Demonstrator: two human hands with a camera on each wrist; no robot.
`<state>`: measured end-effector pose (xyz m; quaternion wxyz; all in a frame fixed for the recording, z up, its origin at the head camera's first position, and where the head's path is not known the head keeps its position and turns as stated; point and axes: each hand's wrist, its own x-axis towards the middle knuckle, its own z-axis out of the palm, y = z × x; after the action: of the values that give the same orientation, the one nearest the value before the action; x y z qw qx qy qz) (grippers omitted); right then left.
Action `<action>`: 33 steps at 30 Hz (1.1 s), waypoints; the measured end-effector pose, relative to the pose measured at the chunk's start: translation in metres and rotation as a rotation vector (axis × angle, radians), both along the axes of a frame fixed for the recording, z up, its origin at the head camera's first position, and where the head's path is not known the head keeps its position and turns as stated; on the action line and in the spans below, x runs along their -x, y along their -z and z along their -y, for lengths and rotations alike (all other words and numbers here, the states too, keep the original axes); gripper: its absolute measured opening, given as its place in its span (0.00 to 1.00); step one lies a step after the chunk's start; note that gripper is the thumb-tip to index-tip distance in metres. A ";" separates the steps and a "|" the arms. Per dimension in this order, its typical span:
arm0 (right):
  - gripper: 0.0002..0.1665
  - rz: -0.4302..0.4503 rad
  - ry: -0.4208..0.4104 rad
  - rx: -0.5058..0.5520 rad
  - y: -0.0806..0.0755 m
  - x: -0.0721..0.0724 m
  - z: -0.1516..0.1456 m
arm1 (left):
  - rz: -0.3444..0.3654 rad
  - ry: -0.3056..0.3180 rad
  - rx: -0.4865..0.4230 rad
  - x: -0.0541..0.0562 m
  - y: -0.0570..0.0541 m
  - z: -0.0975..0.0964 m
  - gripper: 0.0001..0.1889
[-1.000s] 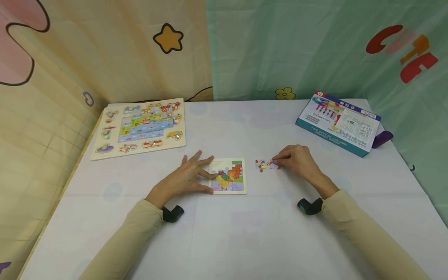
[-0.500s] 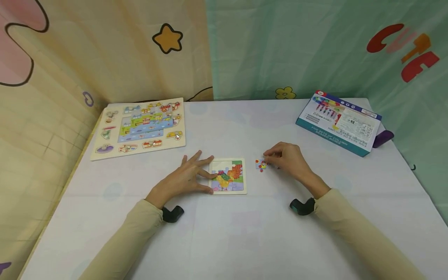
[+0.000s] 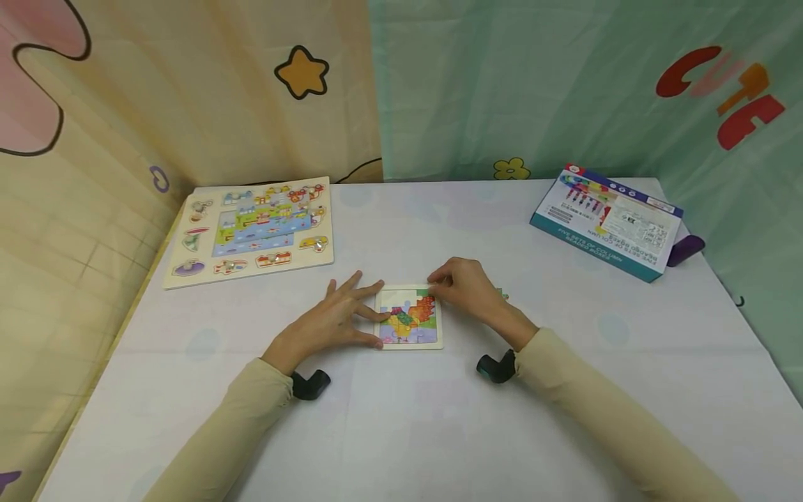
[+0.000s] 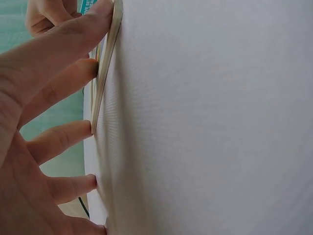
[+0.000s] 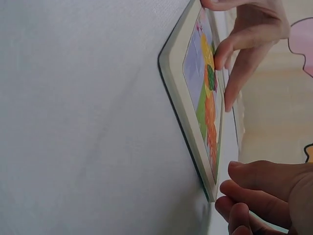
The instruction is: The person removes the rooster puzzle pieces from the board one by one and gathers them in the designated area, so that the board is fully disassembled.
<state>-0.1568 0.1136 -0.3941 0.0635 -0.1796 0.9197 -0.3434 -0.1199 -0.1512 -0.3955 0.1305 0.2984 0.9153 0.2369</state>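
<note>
A small jigsaw puzzle [image 3: 408, 328] with a colourful chicken picture lies in a pale wooden frame [image 3: 440, 335] on the white table; its upper left part shows bare pale backing. My left hand [image 3: 332, 321] steadies the frame's left side, fingers spread and thumb at the near corner. Over the far right corner is my right hand [image 3: 467, 289], thumb [image 5: 254, 171] and forefinger close together, the other fingers curled. I cannot tell whether a piece sits between those fingertips. A green-edged puzzle piece [image 3: 502, 293] peeks out behind the right wrist.
A larger wooden peg puzzle board [image 3: 251, 272] with vehicle and toy shapes lies at the back left. At the back right lies a teal and white box [image 3: 605, 223], a purple object [image 3: 686, 249] beside it. Printed curtains [image 3: 439, 90] stand behind the table.
My right hand has moved left from the loose pieces to the frame's far right corner. The red and yellow piece is out of sight now. My left hand has stayed put.
</note>
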 end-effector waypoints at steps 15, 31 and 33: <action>0.11 0.065 0.078 -0.130 0.000 0.001 0.032 | -0.017 0.001 0.021 0.000 0.002 0.000 0.28; 0.13 0.114 0.157 -0.243 -0.007 -0.004 0.049 | -0.015 -0.003 0.020 0.002 0.000 0.000 0.27; 0.14 0.111 0.158 -0.245 -0.007 -0.003 0.049 | -0.015 -0.004 0.019 0.002 0.000 0.000 0.27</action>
<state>-0.1539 0.0641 -0.3874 0.1087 -0.0781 0.9610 -0.2419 -0.1218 -0.1515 -0.3958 0.1261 0.2972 0.9191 0.2260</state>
